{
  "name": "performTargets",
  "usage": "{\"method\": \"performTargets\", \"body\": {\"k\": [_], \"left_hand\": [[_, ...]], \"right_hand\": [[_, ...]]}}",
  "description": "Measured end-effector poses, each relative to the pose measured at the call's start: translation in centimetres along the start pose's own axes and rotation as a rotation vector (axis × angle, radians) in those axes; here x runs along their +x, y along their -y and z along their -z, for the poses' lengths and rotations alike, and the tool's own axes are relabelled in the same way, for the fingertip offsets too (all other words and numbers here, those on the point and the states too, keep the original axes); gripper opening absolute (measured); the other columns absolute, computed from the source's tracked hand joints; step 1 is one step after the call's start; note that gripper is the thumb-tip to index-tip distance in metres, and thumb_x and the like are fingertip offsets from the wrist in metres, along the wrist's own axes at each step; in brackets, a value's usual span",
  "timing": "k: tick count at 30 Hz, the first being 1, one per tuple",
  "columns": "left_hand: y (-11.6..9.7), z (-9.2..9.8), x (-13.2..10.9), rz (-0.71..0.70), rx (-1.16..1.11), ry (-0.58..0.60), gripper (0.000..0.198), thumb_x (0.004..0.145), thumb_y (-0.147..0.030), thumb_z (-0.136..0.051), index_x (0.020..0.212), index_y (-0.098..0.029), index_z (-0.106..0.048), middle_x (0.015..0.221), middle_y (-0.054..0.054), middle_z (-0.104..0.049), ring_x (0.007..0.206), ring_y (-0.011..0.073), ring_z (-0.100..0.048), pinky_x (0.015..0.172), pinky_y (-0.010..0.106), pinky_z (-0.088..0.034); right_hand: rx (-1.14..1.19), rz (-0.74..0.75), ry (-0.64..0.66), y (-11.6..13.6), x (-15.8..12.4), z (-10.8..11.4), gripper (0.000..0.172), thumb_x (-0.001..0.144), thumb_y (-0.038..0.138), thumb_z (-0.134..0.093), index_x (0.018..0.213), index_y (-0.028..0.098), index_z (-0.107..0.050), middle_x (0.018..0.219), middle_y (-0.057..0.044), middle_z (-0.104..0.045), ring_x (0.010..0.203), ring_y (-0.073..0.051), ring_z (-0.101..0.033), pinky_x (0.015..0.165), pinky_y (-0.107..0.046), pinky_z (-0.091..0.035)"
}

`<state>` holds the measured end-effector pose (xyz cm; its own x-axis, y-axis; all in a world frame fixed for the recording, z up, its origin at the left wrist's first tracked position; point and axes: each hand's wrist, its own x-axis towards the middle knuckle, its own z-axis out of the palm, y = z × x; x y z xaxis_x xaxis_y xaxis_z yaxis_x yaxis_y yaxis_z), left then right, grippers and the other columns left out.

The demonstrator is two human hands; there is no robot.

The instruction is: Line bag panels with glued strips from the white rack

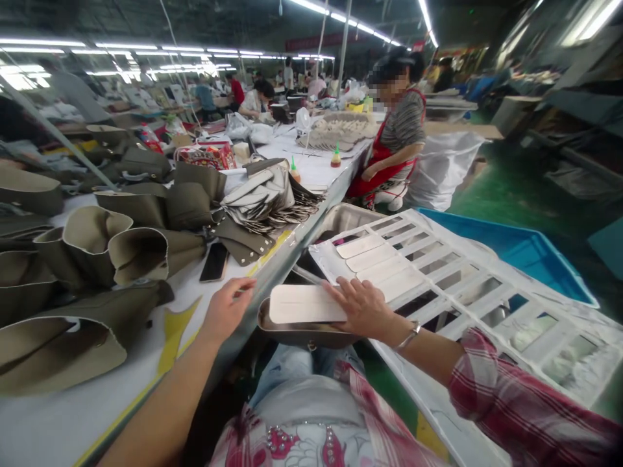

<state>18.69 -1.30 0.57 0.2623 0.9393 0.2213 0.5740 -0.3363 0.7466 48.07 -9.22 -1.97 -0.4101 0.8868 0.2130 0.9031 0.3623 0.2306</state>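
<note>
A white oblong board with rounded corners (296, 305) lies over the open top of an olive-brown bag piece (302, 334), which rests above my lap. My right hand (363, 305) grips the board's right end, its thumb on the top face; the lower fingers are partly hidden. To the left of the board, by the table edge, my left hand (228, 311) is off the bag, its fingers loosely bent and apart, with nothing visible in them. More white boards (382, 263) lie in a row on the slatted white rack (452, 285) at my right.
Several olive bag bodies (146, 253) crowd the white table (53, 421) on the left. A phone (214, 262) and a stack of flat pieces (263, 194) lie near its edge. A blue tub (540, 259) sits behind the rack. A person in a red apron (394, 149) sits farther along.
</note>
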Motion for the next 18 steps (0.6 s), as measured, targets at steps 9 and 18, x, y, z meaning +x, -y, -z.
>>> {"method": "performTargets", "body": {"k": [9,18], "left_hand": [[3.7,-4.4,-2.7,0.281,-0.297,0.084,0.049,0.078,-0.043,-0.057,0.118,-0.015,-0.053,0.118,0.01,-0.059,0.109,0.0222,-0.055,0.093,0.034,-0.044],[4.5,-4.8,-1.4,0.123,0.152,0.212,0.056,0.077,-0.025,-0.056,0.13,-0.015,-0.04,0.125,0.012,-0.053,0.116,0.0238,-0.05,0.1,0.04,-0.038]], "right_hand": [[0.026,0.188,0.09,1.6,0.8,-0.3,0.077,0.077,0.053,-0.06,0.142,0.027,-0.027,0.115,-0.015,-0.048,0.086,-0.026,-0.048,0.066,-0.035,-0.041],[0.058,0.327,0.289,1.1,1.9,0.3,0.072,0.079,0.057,-0.054,0.138,0.022,-0.032,0.104,-0.014,-0.05,0.075,-0.023,-0.053,0.062,-0.033,-0.043]]}}
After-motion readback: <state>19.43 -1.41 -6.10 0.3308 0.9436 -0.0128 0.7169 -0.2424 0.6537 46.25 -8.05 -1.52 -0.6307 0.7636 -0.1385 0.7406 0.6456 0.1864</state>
